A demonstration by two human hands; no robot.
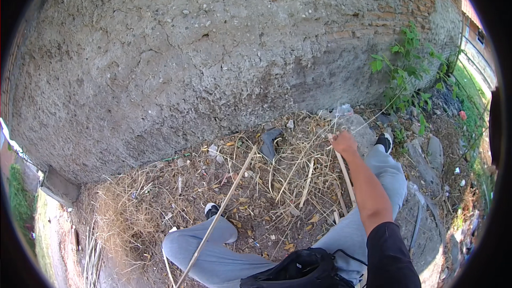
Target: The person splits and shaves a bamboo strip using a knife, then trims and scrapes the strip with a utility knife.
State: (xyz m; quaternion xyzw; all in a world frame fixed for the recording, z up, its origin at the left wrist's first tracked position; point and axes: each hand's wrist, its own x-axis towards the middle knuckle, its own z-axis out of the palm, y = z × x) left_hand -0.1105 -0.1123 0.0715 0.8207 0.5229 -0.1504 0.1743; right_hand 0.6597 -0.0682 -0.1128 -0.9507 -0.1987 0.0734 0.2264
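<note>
Right fingers (336, 138) pinching pale strip (345, 177), long axis slanting, near end toward right thigh (341, 233)

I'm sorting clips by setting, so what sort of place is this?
Probably an outdoor yard or plot: a rough, weathered wall, dirt ground strewn with straw-like strips, and a leafy green plant growing by the wall.

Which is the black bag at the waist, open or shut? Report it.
Open: the black bag's mouth gapes, showing a dark hollow inside.
</note>
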